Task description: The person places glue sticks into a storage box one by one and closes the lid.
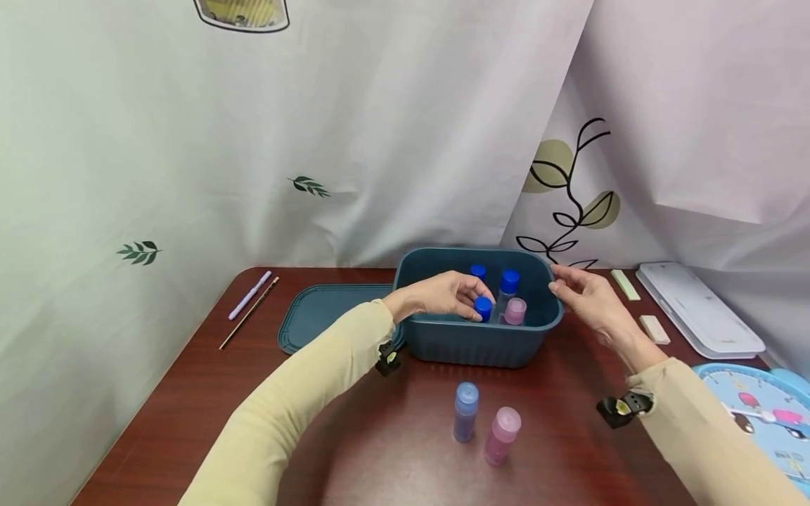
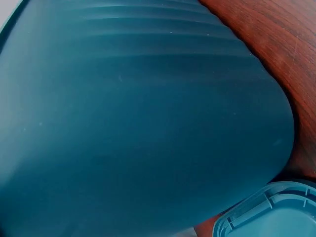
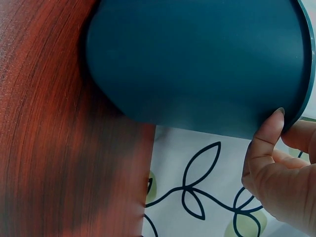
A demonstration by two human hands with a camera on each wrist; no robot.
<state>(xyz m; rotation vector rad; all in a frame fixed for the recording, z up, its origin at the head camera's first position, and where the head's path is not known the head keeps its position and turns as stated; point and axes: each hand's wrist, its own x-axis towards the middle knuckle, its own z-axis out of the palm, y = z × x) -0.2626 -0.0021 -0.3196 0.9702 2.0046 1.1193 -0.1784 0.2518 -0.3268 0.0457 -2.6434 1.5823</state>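
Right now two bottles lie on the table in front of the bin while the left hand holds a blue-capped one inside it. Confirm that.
Not quite. The two bottles stand upright in front of the bin; they do not lie flat, as the head view shows. The left hand does hold a blue-capped bottle inside it.

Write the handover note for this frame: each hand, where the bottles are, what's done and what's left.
Left hand: inside the teal bin, fingers round a blue-capped bottle.
Right hand: thumb and fingers on the bin's right rim.
In the bin: two more blue-capped bottles and a pink one.
Left on the table, in front of the bin: a blue bottle and a pink bottle.
The lid lies to the bin's left, off.
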